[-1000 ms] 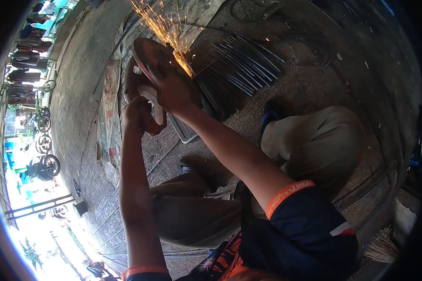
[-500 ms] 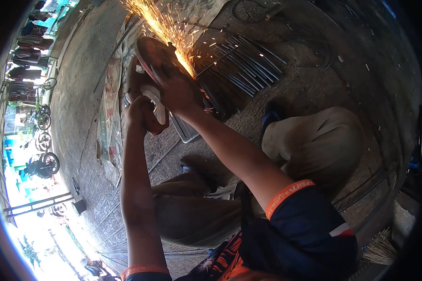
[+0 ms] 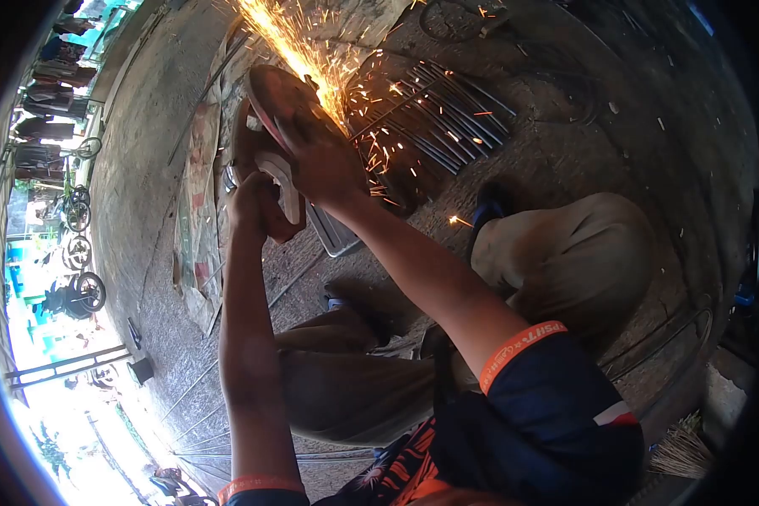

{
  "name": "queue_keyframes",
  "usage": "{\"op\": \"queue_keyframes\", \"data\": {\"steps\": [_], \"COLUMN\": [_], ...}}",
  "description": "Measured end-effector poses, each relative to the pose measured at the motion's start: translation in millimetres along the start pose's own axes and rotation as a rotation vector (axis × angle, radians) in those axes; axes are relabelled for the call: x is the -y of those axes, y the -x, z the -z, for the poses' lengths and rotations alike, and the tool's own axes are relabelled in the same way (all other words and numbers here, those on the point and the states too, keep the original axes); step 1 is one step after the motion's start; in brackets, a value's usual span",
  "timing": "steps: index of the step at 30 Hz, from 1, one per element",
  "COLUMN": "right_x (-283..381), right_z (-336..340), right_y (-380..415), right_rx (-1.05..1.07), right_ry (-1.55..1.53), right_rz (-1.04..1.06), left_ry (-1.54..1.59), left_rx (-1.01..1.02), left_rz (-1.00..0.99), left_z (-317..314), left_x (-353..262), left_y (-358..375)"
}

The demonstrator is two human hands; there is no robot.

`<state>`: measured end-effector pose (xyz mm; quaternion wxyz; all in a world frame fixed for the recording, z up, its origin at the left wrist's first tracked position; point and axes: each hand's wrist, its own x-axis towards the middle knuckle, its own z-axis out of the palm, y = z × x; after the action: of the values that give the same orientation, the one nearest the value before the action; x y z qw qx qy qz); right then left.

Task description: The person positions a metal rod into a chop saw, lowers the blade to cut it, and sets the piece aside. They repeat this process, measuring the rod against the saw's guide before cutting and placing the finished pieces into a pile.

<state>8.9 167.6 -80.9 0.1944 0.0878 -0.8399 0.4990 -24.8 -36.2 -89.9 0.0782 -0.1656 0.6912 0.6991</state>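
A cut-off saw with a round guard [image 3: 282,97] stands on the floor at upper centre, throwing a bright stream of sparks [image 3: 291,42] upward. My left hand [image 3: 260,207] is wrapped round the saw's loop handle [image 3: 288,187]. Further right, my right hand [image 3: 329,173] lies against the lower part of the saw beside the guard, its fingers partly hidden and dark. Beneath the hands shows the saw's metal base [image 3: 336,236]. Several cut metal rods [image 3: 451,122] lie side by side to the right of the saw, with sparks over them. The cutting point is hidden by glare.
My bent legs [image 3: 565,253] frame the lower middle. A worn sheet [image 3: 198,202] lies left of the saw. Long thin rods [image 3: 312,458] cross the floor at the bottom. Parked motorcycles [image 3: 80,293] stand at the far left; a broom [image 3: 681,454] is at lower right.
The sparks have spread further over the rods and the floor near my foot. Both hands and the saw have hardly moved.
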Motion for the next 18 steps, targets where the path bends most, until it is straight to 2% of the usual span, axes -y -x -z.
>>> {"op": "queue_keyframes", "data": {"steps": [4, 9, 15, 17, 18], "right_x": [-5.4, -6.2, -8.1, -10.0, -11.6], "right_z": [-6.9, -5.2, -6.8, -9.0, -11.7], "right_y": [0.9, 2.8, 2.7, 3.1, 2.9], "right_rx": [-0.06, -0.068, -0.05, -0.051, -0.086], "right_ry": [0.021, 0.023, -0.017, -0.012, 0.0], "right_rz": [0.046, 0.082, 0.071, 0.077, 0.096], "left_ry": [-0.083, -0.072, 0.012, -0.03, -0.029], "left_rx": [-0.147, -0.16, -0.12, 0.014, 0.014], "left_rz": [-0.017, 0.005, -0.049, -0.112, -0.113], "left_z": [-25.7, -27.9, -5.6, 10.6, 9.3], "left_x": [-16.5, -19.0, 7.2, 22.0, 21.6], "left_y": [27.5, 31.9, 4.4, -14.5, -12.4]}}
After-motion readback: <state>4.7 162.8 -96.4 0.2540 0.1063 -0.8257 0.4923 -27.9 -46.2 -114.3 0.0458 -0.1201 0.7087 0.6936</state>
